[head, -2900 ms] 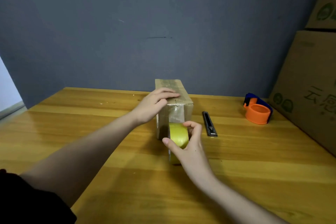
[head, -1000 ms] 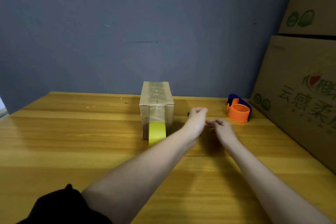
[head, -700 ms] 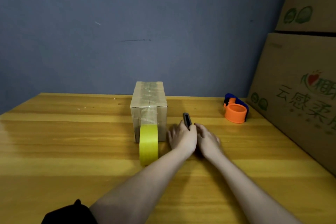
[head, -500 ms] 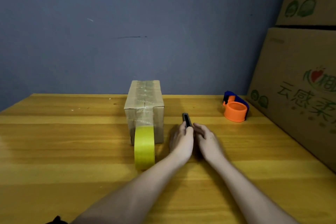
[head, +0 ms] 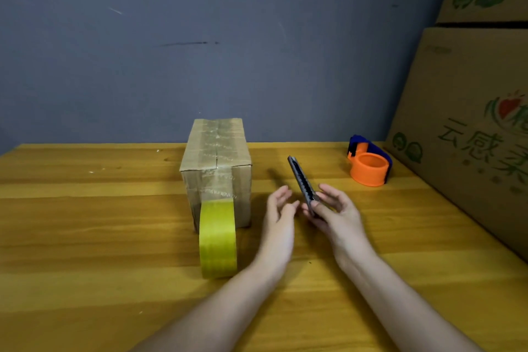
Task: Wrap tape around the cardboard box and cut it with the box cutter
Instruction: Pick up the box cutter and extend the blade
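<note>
I see my right hand (head: 337,213) gripping the slim dark ridged box cutter (head: 303,184); my left hand (head: 278,216) hangs relaxed beside the taped brown cardboard box (head: 217,163) and yellow tape roll (head: 217,238).

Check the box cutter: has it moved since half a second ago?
Yes. The box cutter lay flat on the table right of the cardboard box; now the right hand holds it raised, tip angled up and away.

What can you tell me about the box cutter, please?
The box cutter is a slim, dark tool with a ridged slider track along its body. The right hand grips its near end, fingers curled around it, lifting it off the table with its tip tilted up and away. Whether the blade is out cannot be told. The left hand hangs open beside it.
</note>
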Demonstrator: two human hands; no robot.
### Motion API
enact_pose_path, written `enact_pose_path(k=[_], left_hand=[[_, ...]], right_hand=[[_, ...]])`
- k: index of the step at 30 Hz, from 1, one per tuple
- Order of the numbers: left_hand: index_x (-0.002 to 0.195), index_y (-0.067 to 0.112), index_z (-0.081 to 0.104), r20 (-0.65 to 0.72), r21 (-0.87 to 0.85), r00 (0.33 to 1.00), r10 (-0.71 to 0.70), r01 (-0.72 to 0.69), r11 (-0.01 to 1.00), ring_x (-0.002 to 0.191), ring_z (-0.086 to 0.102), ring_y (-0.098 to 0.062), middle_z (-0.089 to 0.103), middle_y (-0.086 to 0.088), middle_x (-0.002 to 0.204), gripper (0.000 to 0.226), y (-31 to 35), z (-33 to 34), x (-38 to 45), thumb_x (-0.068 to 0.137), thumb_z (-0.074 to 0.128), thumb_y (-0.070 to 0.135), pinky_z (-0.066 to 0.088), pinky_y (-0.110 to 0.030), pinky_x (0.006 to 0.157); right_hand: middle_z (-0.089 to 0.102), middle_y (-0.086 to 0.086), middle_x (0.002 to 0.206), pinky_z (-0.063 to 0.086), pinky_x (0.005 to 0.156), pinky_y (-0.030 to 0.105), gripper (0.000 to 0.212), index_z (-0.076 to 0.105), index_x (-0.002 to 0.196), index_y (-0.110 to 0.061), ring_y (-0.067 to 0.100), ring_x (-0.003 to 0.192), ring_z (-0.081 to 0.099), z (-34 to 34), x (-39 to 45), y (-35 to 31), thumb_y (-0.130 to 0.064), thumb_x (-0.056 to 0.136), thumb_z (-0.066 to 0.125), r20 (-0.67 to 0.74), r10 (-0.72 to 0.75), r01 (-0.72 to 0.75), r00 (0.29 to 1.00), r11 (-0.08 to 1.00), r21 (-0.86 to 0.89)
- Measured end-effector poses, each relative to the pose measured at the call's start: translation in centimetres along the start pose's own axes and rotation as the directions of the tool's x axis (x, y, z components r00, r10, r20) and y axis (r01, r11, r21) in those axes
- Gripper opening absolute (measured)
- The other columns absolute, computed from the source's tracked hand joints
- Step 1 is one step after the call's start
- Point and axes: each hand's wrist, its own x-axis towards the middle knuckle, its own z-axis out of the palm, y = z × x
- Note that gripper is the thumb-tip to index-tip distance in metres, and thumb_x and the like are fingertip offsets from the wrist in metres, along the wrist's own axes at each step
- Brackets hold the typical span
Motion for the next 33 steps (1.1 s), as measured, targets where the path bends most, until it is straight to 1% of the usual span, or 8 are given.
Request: enact_pose_path(k=[7, 13, 17, 20, 22, 25, 29, 33], left_hand=[[0.136, 0.013, 0.044, 0.019, -0.022, 0.999, -0.031, 0.031, 0.999, 0.117, 0.055, -0.018, 0.060, -0.004, 0.119, 0.039, 0.3, -0.4, -0.2, 0.097, 0.039, 0.007, 0.040, -0.030, 0.105], [0.112, 0.012, 0.060, -0.014, -0.046, 1.000, 0.014, -0.015, 0.999, 0.087, 0.062, -0.009, 0.066, -0.006, 0.104, 0.025, 0.7, -0.6, -0.6, 0.097, 0.041, 0.007, 0.050, -0.011, 0.071], [0.109, 0.014, 0.062, -0.017, -0.113, 1.000, -0.023, 0.020, 0.993, 0.080, 0.066, -0.015, 0.068, -0.013, 0.104, 0.022, 0.9, -0.7, -0.8, 0.096, 0.045, 0.011, 0.052, -0.023, 0.062], [0.115, 0.016, 0.058, -0.002, -0.143, 0.999, -0.047, 0.046, 0.989, 0.038, 0.053, -0.014, 0.063, -0.008, 0.069, 0.024, 0.9, -0.8, -0.8, 0.096, 0.044, 0.012, 0.041, -0.019, 0.032], [0.119, 0.013, 0.055, -0.002, -0.154, 0.999, -0.047, 0.047, 0.987, 0.026, 0.040, -0.016, 0.046, -0.010, 0.054, 0.026, 0.7, -0.7, -0.6, 0.096, 0.044, 0.011, 0.039, -0.020, 0.027], [0.115, 0.013, 0.056, -0.009, -0.160, 0.999, -0.035, 0.033, 0.987, 0.028, 0.046, -0.015, 0.054, -0.014, 0.073, 0.022, 1.0, -0.6, -0.8, 0.096, 0.045, 0.012, 0.042, -0.023, 0.027], [0.093, 0.024, 0.062, -0.050, -0.159, 0.998, -0.035, 0.027, 0.987, 0.055, 0.065, -0.009, 0.068, -0.003, 0.089, 0.021, 0.9, -0.7, -0.7, 0.098, 0.042, 0.018, 0.052, -0.028, 0.042], [0.094, 0.025, 0.067, -0.078, -0.115, 0.997, -0.026, 0.017, 0.993, 0.108, 0.063, -0.024, 0.070, -0.007, 0.109, 0.016, 0.8, -0.9, -0.6, 0.093, 0.051, 0.021, 0.046, -0.043, 0.100]], right_hand=[[0.055, 0.002, 0.115, 0.055, 0.062, 0.012, 0.055, 0.047, 0.127, -0.015, -0.002, 0.070, 0.069, 0.3, -1.2, -0.1, 0.012, 0.081, 0.060, 0.175, 0.010, 0.022, 0.984, 0.983, -0.181], [0.060, 0.003, 0.090, 0.058, 0.065, 0.022, 0.034, 0.060, 0.109, -0.011, 0.007, 0.069, 0.067, 0.4, -1.6, -0.4, 0.010, 0.082, 0.060, 0.377, 0.130, -0.062, 0.917, 0.981, -0.186], [0.064, 0.001, 0.086, 0.054, 0.050, 0.023, 0.031, 0.050, 0.111, -0.009, 0.011, 0.063, 0.066, 0.6, -1.9, -0.7, 0.004, 0.085, 0.060, 0.456, 0.145, -0.010, 0.878, 0.958, -0.285], [0.062, -0.001, 0.063, 0.040, 0.038, 0.022, 0.035, 0.043, 0.108, -0.015, 0.015, 0.047, 0.058, 0.9, -1.9, -0.5, -0.006, 0.079, 0.060, 0.495, 0.175, -0.033, 0.851, 0.959, -0.282], [0.054, 0.002, 0.057, 0.032, 0.039, 0.021, 0.031, 0.044, 0.105, -0.016, 0.016, 0.040, 0.047, 0.9, -1.8, -0.5, -0.015, 0.074, 0.050, 0.523, 0.181, -0.067, 0.833, 0.971, -0.229], [0.048, 0.003, 0.058, 0.030, 0.041, 0.024, 0.030, 0.049, 0.107, -0.013, 0.015, 0.041, 0.040, 0.8, -1.5, -0.7, -0.019, 0.078, 0.043, 0.575, 0.180, -0.092, 0.798, 0.979, -0.180], [0.043, -0.001, 0.060, 0.033, 0.044, 0.019, 0.031, 0.048, 0.118, -0.008, 0.010, 0.042, 0.036, 0.5, -1.5, -0.8, -0.023, 0.091, 0.045, 0.626, 0.176, -0.045, 0.759, 0.975, -0.219], [0.040, -0.004, 0.054, 0.029, 0.041, 0.017, 0.031, 0.048, 0.122, -0.001, 0.007, 0.039, 0.032, 0.4, -1.6, -1.3, -0.019, 0.101, 0.035, 0.563, 0.130, 0.083, 0.816, 0.938, -0.338]])
